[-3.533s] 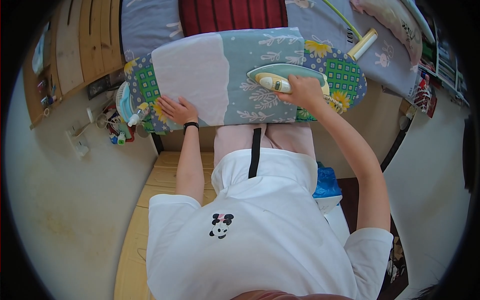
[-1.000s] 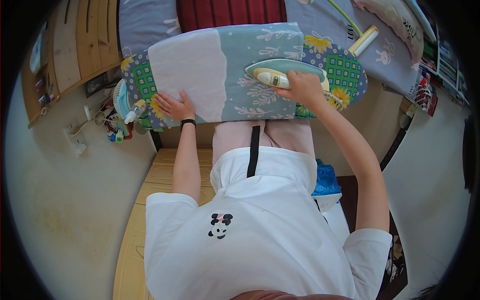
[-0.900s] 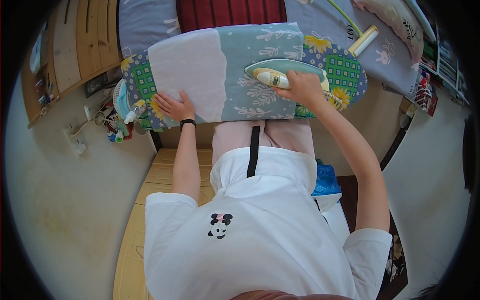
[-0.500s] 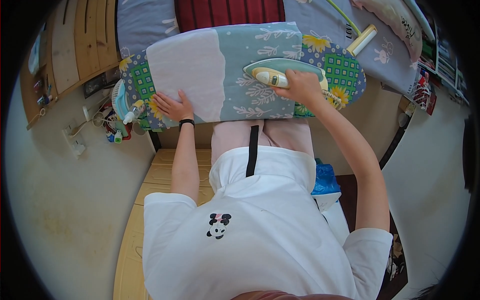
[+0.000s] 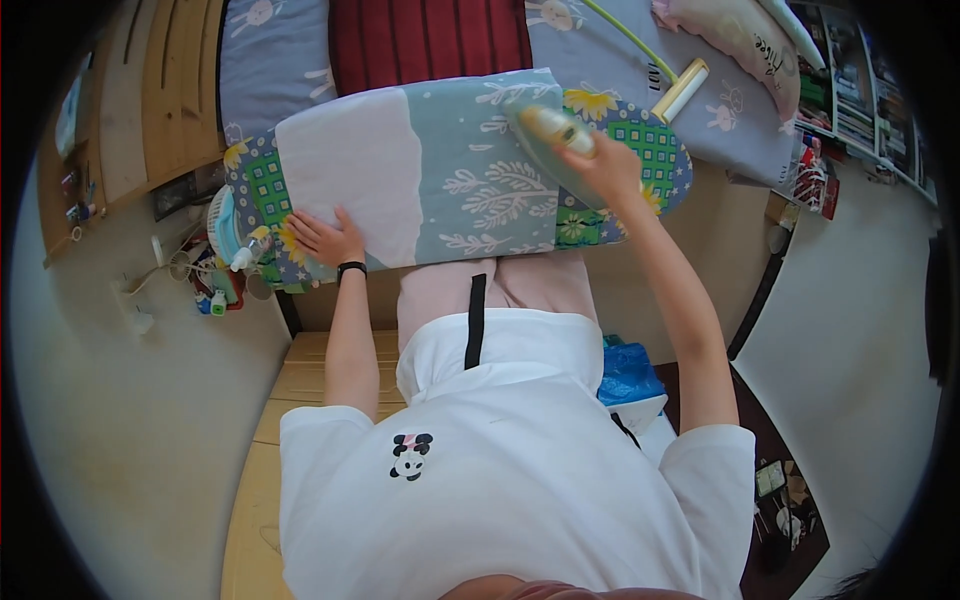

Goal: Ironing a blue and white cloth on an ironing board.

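"Across the ironing board (image 5: 650, 140), what to note first?"

"See a folded cloth (image 5: 430, 165), white at left, pale blue-green with white leaf sprigs at right, spread over the middle of the board."

"And with the right hand (image 5: 612, 168)?"

"Grips a pale green and cream iron (image 5: 545, 135) by the handle, fingers wrapped around. Looks blurred, tip toward the far left, just over the right edge of the cloth. Cannot tell about contact with the cloth below."

"With the left hand (image 5: 332, 240), gripping or resting?"

"Rests flat, palm down, fingers slightly spread, at the near left corner of the cloth, reaching onto the board's flower print. Wears a black band (image 5: 350, 268) at the wrist."

"Beyond the board?"

"Notice a dark red striped fabric (image 5: 430, 40) on a grey-blue bedsheet (image 5: 600, 50) with rabbit prints. Farther right, find a cream bar (image 5: 683, 90) with a green handle, near a pink pillow (image 5: 735, 35)."

"Down by the right hip?"

"Spot a blue plastic bag (image 5: 632, 372), partly behind the white shirt (image 5: 520, 490)."
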`<state>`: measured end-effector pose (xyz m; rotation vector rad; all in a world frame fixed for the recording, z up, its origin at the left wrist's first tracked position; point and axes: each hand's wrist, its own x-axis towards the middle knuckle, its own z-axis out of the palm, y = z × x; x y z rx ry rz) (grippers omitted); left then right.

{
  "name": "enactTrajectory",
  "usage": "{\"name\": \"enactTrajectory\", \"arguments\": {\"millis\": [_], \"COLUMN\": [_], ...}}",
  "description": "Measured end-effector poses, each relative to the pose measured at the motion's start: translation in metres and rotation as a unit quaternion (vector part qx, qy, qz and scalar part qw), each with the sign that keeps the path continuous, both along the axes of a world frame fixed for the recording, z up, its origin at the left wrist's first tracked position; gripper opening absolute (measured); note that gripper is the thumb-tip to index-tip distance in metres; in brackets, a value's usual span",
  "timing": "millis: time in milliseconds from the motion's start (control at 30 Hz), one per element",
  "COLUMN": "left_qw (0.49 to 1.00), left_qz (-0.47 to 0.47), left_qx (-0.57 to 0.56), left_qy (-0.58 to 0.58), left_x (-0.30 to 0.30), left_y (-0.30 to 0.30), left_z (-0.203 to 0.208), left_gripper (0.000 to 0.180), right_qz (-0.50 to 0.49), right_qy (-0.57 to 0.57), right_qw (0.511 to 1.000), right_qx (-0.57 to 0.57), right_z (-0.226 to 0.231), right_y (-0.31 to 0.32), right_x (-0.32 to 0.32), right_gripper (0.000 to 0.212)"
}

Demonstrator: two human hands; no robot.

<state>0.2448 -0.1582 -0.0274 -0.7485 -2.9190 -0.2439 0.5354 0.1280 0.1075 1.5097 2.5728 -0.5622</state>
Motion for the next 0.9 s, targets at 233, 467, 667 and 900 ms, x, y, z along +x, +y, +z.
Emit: {"name": "enactTrajectory", "arguments": {"millis": [233, 467, 667, 900], "left_qw": [0.999, 0.999, 1.000, 1.000], "left_qz": [-0.021, -0.014, -0.008, -0.011], "left_qx": [0.019, 0.021, 0.019, 0.009], "left_qy": [0.032, 0.026, 0.011, 0.011], "left_x": [-0.001, -0.002, 0.000, 0.000], "left_y": [0.003, 0.003, 0.003, 0.002], "left_z": [0.003, 0.004, 0.005, 0.006], "left_gripper": [0.072, 0.072, 0.072, 0.071], "right_qz": [-0.195, 0.134, 0.326, 0.298], "right_qy": [0.055, 0.047, 0.057, 0.027], "right_qw": [0.979, 0.990, 0.943, 0.954], "right_qx": [-0.017, 0.008, -0.016, -0.011], "right_z": [0.027, 0.027, -0.003, -0.013], "right_y": [0.021, -0.010, -0.047, -0.060], "right_x": [0.040, 0.013, -0.014, -0.033], "right_gripper": [0.048, 0.042, 0.045, 0.046]}}
